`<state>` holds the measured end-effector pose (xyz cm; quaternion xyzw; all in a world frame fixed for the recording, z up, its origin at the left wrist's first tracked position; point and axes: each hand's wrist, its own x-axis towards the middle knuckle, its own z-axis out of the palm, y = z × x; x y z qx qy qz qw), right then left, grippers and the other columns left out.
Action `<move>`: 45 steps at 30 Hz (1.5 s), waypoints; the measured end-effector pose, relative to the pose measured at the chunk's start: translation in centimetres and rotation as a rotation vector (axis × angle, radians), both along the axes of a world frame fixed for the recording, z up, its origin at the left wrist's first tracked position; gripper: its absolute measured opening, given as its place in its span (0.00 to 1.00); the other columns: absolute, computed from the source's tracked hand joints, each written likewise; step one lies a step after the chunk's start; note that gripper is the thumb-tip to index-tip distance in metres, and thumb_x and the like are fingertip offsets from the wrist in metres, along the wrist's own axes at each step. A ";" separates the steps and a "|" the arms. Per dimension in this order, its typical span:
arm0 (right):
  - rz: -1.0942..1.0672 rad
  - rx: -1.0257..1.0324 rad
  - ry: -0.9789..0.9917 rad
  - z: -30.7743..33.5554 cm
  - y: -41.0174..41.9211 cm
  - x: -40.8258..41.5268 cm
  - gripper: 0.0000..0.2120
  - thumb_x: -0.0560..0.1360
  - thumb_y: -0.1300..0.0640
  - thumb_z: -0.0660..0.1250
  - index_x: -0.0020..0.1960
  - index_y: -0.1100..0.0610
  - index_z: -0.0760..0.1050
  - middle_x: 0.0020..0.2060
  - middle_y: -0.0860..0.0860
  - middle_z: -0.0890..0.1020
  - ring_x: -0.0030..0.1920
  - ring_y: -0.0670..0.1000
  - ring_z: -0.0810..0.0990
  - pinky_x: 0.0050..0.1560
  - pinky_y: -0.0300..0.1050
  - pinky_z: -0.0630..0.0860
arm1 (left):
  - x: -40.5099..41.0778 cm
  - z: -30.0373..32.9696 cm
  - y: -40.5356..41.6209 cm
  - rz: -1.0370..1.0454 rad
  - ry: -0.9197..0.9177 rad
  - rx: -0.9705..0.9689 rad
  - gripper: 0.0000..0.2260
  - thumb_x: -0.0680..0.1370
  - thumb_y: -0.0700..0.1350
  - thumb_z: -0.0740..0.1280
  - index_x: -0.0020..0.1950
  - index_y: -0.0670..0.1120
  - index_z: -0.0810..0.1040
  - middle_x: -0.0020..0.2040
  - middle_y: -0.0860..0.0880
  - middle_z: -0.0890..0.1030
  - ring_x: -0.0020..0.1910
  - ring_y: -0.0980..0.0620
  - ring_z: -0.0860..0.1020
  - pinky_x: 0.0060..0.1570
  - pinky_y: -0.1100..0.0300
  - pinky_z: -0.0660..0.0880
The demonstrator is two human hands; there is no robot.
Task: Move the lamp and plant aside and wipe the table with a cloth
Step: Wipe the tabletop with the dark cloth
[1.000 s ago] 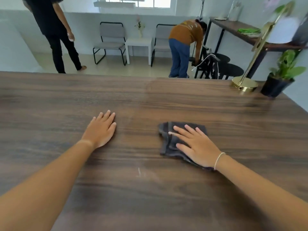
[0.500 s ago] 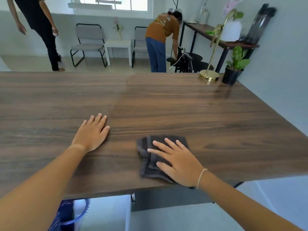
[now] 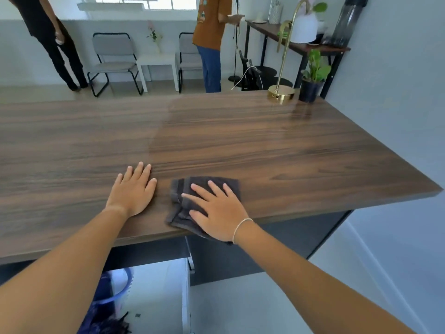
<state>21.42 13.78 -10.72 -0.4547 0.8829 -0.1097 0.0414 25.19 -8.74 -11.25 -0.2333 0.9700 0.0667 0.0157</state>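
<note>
Right hand: the right hand point(image 3: 218, 213) lies flat with fingers spread on the cloth point(image 3: 204, 201), pressing it down rather than gripping it, which suits wiping.
Left hand: the left hand point(image 3: 133, 191) rests palm down on bare wood just beside the cloth, fingers loosely together and holding nothing; it probably steadies the body.
Cloth: one dark folded cloth sits at the near edge of the table point(image 3: 240, 141), its near corner hanging slightly past the rim under the palm.
Lamp: one brass lamp point(image 3: 281, 92) stands at the far right corner, likely put there to free the middle for wiping.
Plant: one potted plant point(image 3: 311, 78) stands just beside the lamp's base, at the same corner; I cannot tell whether they touch.
Count: two hands, one cloth, one lamp, one plant, one table.
Stage: moving aside looks done; wiping is in hand, near the front edge.
Background: two people stand and two chairs sit beyond the table.
</note>
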 end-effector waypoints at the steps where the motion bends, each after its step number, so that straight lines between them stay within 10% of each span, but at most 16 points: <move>1: -0.012 0.013 0.006 -0.1 1.7 -0.7 0.23 0.79 0.45 0.49 0.74 0.40 0.54 0.76 0.42 0.54 0.77 0.53 0.48 0.74 0.55 0.43 | 0.0 0.1 0.0 -0.001 0.003 0.006 0.24 0.81 0.52 0.46 0.76 0.47 0.49 0.79 0.47 0.49 0.77 0.44 0.48 0.75 0.48 0.47; 9: -0.776 0.157 -0.179 0.8 10.3 -11.9 0.24 0.79 0.42 0.44 0.75 0.41 0.47 0.77 0.43 0.46 0.77 0.56 0.42 0.74 0.59 0.40 | 0.1 0.1 -0.2 -0.049 0.017 0.034 0.25 0.81 0.53 0.45 0.76 0.47 0.48 0.79 0.47 0.48 0.77 0.43 0.47 0.75 0.48 0.46; 19: -0.258 0.079 -0.032 0.1 0.4 -1.6 0.30 0.72 0.37 0.39 0.74 0.38 0.51 0.76 0.40 0.51 0.77 0.52 0.46 0.74 0.54 0.42 | -4.2 0.8 -2.3 -0.190 0.006 0.092 0.24 0.81 0.51 0.48 0.76 0.46 0.51 0.79 0.46 0.50 0.77 0.43 0.49 0.75 0.48 0.47; 29: -1.176 0.171 -0.200 0.9 21.6 -18.2 0.25 0.79 0.42 0.43 0.75 0.43 0.46 0.77 0.44 0.46 0.76 0.57 0.44 0.74 0.59 0.43 | -13.2 0.9 2.9 -0.367 0.062 0.176 0.24 0.81 0.51 0.50 0.76 0.46 0.51 0.79 0.47 0.49 0.78 0.45 0.48 0.75 0.50 0.45; 39: -0.262 0.079 -0.039 -0.1 6.6 -19.6 0.27 0.75 0.38 0.41 0.73 0.36 0.48 0.76 0.39 0.48 0.76 0.49 0.42 0.74 0.53 0.39 | -25.6 0.8 5.3 -0.331 0.042 0.127 0.25 0.80 0.52 0.50 0.76 0.46 0.52 0.79 0.46 0.50 0.77 0.44 0.48 0.75 0.49 0.46; 45: -0.540 0.141 -0.066 0.2 20.0 -27.4 0.26 0.72 0.32 0.38 0.69 0.33 0.42 0.73 0.35 0.43 0.76 0.48 0.43 0.74 0.52 0.44 | -29.9 0.2 5.1 -0.289 0.047 0.089 0.26 0.80 0.54 0.50 0.76 0.48 0.53 0.79 0.47 0.51 0.77 0.44 0.49 0.76 0.49 0.46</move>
